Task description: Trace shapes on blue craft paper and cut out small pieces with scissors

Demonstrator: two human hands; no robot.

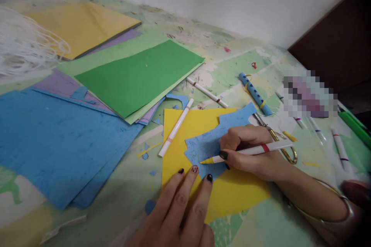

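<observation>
My right hand (252, 150) is closed around a white felt-tip pen (249, 151) with a red band and a yellow tip. The tip touches a cut-out piece of blue paper (207, 139), near its lower left edge. Beneath that piece lies a yellow sheet (179, 123). With fingers spread, my left hand (182, 208) lies flat on the yellow sheet, its fingertips by the blue cut-out's lower edge. Another white pen (176, 127) with an orange-pink band rests across the yellow sheet's left edge. Scissors (271, 131) with gold handles lie partly hidden behind my right hand.
Blue sheets (58, 135), green paper (142, 77) and a yellow-orange pad (87, 27) overlap on the left. White string (26, 42) is heaped at far left. A rolled blue tube (255, 92) lies beyond the scissors. Several pens and a blurred-out item (310, 96) lie at right.
</observation>
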